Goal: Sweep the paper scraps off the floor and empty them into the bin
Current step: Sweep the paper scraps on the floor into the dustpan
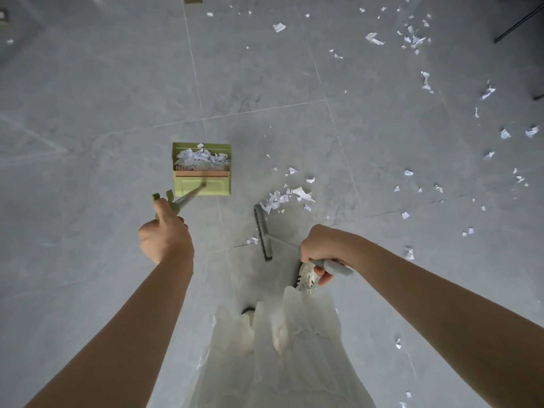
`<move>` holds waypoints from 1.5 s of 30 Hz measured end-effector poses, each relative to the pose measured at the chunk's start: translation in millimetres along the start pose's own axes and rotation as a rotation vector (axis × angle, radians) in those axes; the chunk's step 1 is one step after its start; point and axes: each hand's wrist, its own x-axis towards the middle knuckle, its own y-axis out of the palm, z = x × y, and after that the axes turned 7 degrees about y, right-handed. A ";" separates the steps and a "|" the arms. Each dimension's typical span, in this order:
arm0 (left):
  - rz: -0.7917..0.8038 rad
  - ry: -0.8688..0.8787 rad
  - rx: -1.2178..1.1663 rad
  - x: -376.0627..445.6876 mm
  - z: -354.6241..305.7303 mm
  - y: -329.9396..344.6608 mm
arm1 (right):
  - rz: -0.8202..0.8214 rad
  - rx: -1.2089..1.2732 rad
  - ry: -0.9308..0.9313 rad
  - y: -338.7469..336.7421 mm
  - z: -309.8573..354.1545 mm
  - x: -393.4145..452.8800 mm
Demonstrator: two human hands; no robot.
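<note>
**Scrap pile at one o'clock of the broom head, dustpan off at ten**

Right hand [319, 251] wrapped round the grey broom handle [332, 265], fingers curled tight; left hand [164, 234] gripping the green dustpan handle [176, 204] the same way. Broom head [263, 232] on the floor, long axis running roughly eleven to five. Nearest scrap pile [278, 198] just beyond its far end, toward one o'clock, nearer the right hand than the left. Dustpan [201, 172] already holding a heap of scraps, its mouth facing twelve, sitting at ten o'clock from the pile. Likely needed next: a stroke from right to left, dragging the pile toward nine or ten. Many loose scraps [412, 39] scattered from one to three o'clock, well apart. No bin in view.
</note>
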 end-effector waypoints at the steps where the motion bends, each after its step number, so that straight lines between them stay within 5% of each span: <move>1: -0.013 -0.010 -0.004 -3.0 -5.0 7.9 | 0.006 -0.050 -0.014 -10.6 -2.6 2.0; 12: -0.112 -0.075 -0.086 -31.5 -41.6 71.7 | 0.025 -0.308 -0.094 -96.9 1.4 31.6; 18: -0.144 -0.099 -0.105 -48.3 -53.4 110.5 | -0.127 -0.537 -0.098 -166.7 3.1 53.4; 32: -0.176 -0.129 -0.123 -68.4 -73.6 174.0 | -0.444 -0.565 -0.219 -255.2 10.7 78.1; 45: -0.159 -0.117 -0.145 -55.3 -104.0 200.3 | -0.168 -0.397 -0.254 -244.3 39.9 65.8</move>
